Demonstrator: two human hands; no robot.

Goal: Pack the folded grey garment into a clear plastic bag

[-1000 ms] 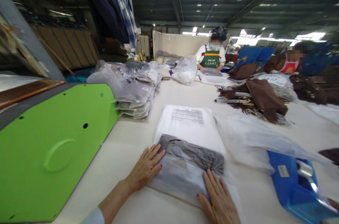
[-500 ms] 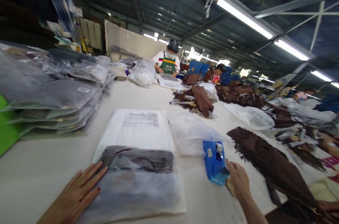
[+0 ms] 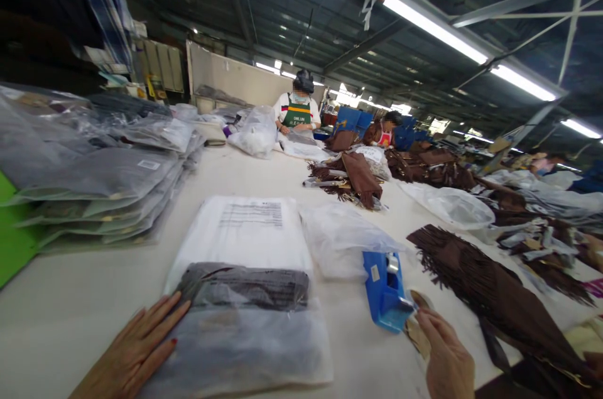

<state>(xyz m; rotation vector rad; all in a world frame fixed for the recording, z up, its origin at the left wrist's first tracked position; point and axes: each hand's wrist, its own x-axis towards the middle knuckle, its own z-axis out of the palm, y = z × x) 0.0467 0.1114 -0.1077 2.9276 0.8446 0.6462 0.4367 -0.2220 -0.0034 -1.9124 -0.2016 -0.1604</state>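
Observation:
My left hand [image 3: 134, 349] lies flat with its fingers stretched out over the left edge of a clear plastic bag [image 3: 245, 345]. Inside the bag a dark folded item [image 3: 245, 286] shows through, and its white upper part carries printed text. To the right of the bag stands a blue tape dispenser [image 3: 384, 298] with a roll in it. At the dispenser's front end, my right hand [image 3: 445, 345] is closed in a pinch on a short strip of clear tape [image 3: 409, 305]. Below the dispenser, next to that hand, lies a tan piece [image 3: 418, 336], partly covered.
Bagged items are stacked [image 3: 113, 179] at left beside a green panel [image 3: 16, 235]. Crumpled plastic bags [image 3: 339, 239] lie behind the dispenser. A brown fringed bag [image 3: 490, 286] lies at right. A co-worker in a green apron [image 3: 299, 113] is across the table.
My right hand has shifted right and slightly down from beside the dispenser, and a strip of tape now shows at its fingertips. My left hand stays on the bag.

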